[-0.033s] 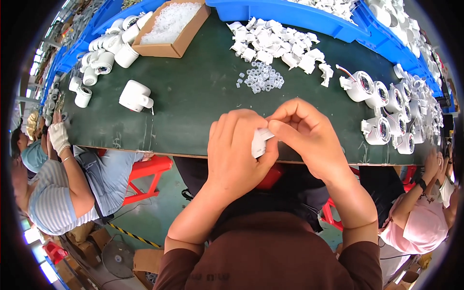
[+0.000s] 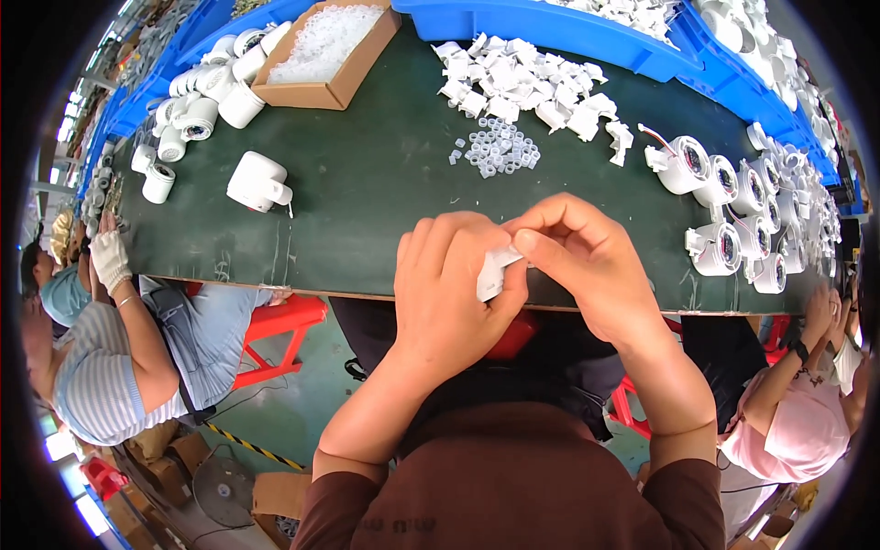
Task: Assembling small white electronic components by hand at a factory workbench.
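Observation:
My left hand is closed around a white plastic bracket, held just over the table's near edge. Much of the bracket is hidden in the palm and behind the fingers. My right hand pinches the bracket's upper right end between thumb and forefinger. Whether a smaller piece also sits in that pinch cannot be made out. Beyond my hands lies a small cluster of translucent plastic rings. Behind them spreads a heap of similar white brackets, with one bracket lying apart on the right.
A single white camera housing lies on the green table to the left. Far left, a cardboard box holds translucent rings beside more housings. Round camera modules crowd the right. Blue bins line the back; co-workers sit either side.
My right hand has shifted very slightly downward at the bracket's end. Both hands keep their hold, and the things on the table look the same.

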`<state>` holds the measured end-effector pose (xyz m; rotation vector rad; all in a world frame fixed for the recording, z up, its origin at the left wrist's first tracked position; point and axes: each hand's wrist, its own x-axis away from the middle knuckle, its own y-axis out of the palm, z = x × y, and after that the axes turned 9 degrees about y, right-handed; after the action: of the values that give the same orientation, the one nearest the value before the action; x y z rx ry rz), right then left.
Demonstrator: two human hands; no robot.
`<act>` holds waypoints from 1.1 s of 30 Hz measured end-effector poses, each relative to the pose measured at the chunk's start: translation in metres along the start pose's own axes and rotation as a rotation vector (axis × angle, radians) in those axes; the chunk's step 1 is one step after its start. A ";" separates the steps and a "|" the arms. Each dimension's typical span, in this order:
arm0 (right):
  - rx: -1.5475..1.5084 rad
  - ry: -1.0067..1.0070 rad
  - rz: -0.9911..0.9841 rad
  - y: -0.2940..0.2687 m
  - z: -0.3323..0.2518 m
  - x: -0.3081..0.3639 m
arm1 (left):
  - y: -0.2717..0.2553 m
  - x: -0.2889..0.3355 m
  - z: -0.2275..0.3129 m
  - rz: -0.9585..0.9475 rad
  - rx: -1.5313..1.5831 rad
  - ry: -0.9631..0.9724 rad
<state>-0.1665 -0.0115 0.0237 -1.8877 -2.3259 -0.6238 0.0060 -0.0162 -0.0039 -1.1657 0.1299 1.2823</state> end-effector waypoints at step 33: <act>1.512 -0.432 0.909 -0.126 -0.049 0.007 | -0.119 -0.008 -0.190 0.131 -0.885 -0.001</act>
<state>-0.2972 -0.0423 0.0385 -1.7729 -0.9390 1.2960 0.1926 -0.1407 -0.0162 -1.9223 -0.4122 1.5024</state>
